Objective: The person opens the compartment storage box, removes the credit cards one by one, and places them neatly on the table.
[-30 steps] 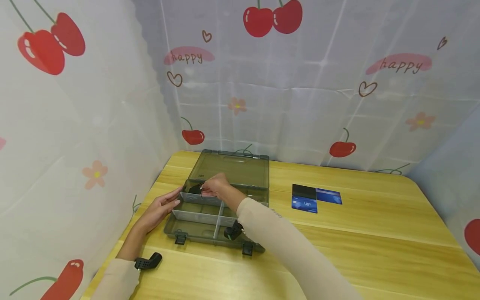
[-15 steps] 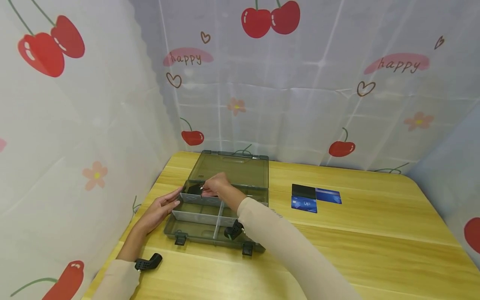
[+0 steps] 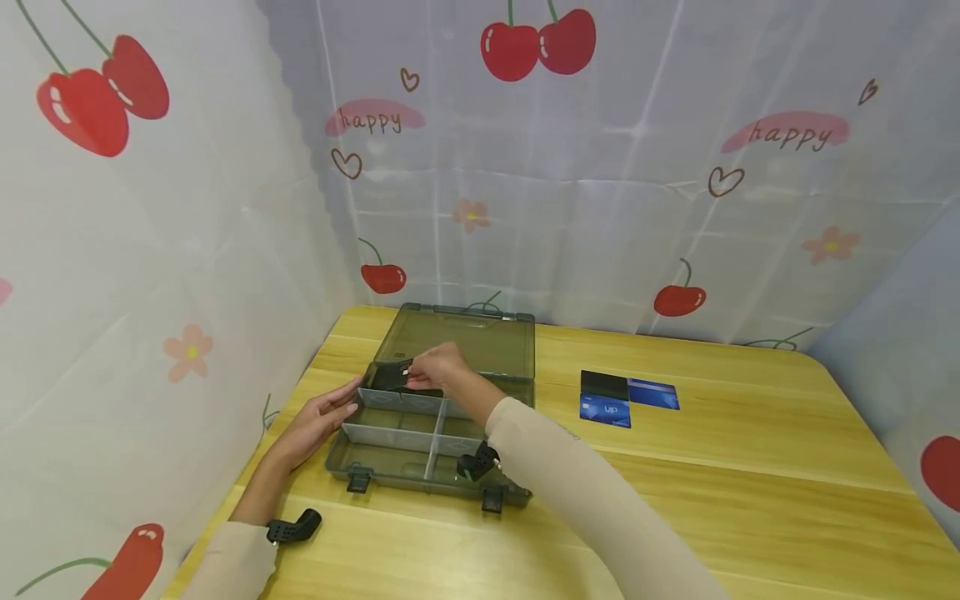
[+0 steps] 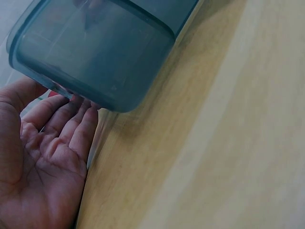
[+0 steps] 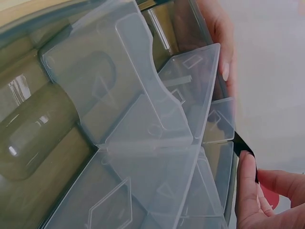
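Note:
A smoky green plastic compartment box [image 3: 390, 477] lies on the wooden table with its lid [image 3: 465, 337] folded back. Clear dividers [image 3: 397, 435] split its inside. My right hand [image 3: 438, 367] reaches over the back left compartment and pinches a black card [image 3: 390, 377] between thumb and fingers. In the right wrist view only a dark strip of the black card [image 5: 245, 143] shows past the dividers. My left hand [image 3: 318, 421] rests against the box's left side; the left wrist view shows its fingers extended along the box's outer wall, their tips hidden behind it.
Right of the box lie a black card [image 3: 604, 384], a blue card marked VIP [image 3: 605, 411] and another blue card [image 3: 654, 394], edge to edge. Two latches [image 3: 358, 482] stick out at the box's front. A cherry-print curtain [image 3: 562, 208] encloses the table's back and sides.
My right hand has shifted slightly to the right, and more of the black card shows over the back left compartment. The left hand stays against the box's side.

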Demonstrator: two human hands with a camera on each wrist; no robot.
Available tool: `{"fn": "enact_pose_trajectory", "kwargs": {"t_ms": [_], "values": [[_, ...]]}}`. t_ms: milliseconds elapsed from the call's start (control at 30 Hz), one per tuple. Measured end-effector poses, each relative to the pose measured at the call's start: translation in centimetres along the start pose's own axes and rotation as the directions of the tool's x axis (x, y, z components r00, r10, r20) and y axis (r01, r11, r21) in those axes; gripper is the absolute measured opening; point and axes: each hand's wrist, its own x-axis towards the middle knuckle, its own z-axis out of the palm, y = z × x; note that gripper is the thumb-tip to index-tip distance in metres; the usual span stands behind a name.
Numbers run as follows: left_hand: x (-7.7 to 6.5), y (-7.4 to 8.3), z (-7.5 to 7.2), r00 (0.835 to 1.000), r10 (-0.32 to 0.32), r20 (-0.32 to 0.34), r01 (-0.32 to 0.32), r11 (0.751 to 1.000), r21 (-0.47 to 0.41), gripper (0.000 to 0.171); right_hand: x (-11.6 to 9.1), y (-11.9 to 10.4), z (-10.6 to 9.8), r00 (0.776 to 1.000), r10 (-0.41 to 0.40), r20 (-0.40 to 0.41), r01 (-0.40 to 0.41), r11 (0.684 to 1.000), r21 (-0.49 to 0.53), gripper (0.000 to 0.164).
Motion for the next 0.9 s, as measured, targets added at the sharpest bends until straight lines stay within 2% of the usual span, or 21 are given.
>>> {"fn": "enact_pose_trajectory", "kwargs": {"t_ms": [200, 400, 900], "values": [[0.0, 0.0, 0.1, 1.000, -0.003, 0.005, 0.003, 1.000, 0.008, 0.061, -0.4, 0.0, -0.9, 1.000, -0.003, 0.028, 0.003, 1.000, -0.004, 0.028], [0.0, 0.0, 0.1, 1.000, 0.004, 0.015, -0.004, 1.000, 0.017, 0.060, -1.1, -0.2, -1.3, 1.000, -0.007, 0.022, 0.007, 1.000, -0.001, 0.025], [-0.1, 0.0, 0.0, 1.000, 0.002, 0.020, -0.003, 0.999, 0.041, 0.060, -2.3, -0.9, -2.2, 0.998, -0.034, 0.050, 0.031, 0.998, 0.051, 0.023]]}}
